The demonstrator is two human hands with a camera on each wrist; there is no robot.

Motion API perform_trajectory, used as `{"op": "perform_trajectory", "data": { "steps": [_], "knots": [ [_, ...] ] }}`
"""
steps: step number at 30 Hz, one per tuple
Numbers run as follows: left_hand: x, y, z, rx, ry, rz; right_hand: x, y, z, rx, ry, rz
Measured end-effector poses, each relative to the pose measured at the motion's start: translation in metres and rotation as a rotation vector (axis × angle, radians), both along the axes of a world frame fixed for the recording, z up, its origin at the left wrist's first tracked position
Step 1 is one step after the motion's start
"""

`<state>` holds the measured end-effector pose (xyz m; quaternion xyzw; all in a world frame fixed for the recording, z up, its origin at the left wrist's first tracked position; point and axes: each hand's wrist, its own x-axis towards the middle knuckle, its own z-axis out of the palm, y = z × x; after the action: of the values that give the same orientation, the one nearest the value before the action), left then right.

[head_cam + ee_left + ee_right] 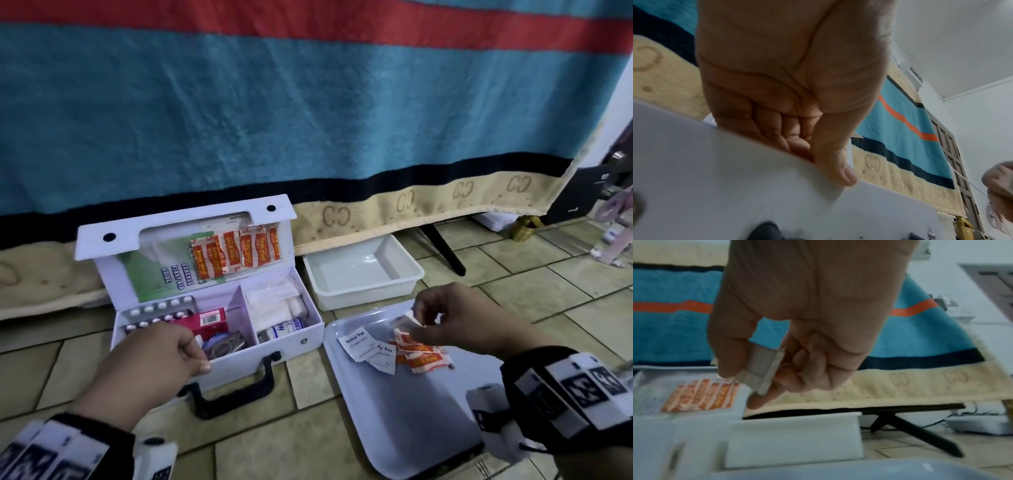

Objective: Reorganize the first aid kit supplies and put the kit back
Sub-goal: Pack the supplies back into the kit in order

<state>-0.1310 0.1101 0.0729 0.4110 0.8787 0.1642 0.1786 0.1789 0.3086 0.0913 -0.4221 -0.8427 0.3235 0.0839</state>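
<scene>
Your open first aid kit (219,329) holds blister packs (157,313), a red box (209,320) and gauze (274,305); plaster strips (236,255) sit in its lid. At three o'clock from it, the tray (404,428) carries alcohol pads (356,342) and plasters (423,358). Only the wrist views show palms: your left hand (150,363) grips the kit's front wall, thumb outside; your right hand (797,331) pinches a wrapped plaster (761,369).
</scene>
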Motion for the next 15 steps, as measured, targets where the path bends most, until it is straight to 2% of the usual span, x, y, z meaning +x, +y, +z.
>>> {"op": "perform_trajectory", "data": {
  "steps": [4, 15],
  "knots": [
    [0.0, 0.001, 0.001, -0.008, 0.018, -0.005, -0.039, -0.011, 0.005, -0.26, 0.246, 0.128],
    [0.003, 0.0, 0.0, 0.016, 0.057, 0.019, -0.154, -0.03, -0.002, -0.402, 0.436, 0.169]
  ]
}}
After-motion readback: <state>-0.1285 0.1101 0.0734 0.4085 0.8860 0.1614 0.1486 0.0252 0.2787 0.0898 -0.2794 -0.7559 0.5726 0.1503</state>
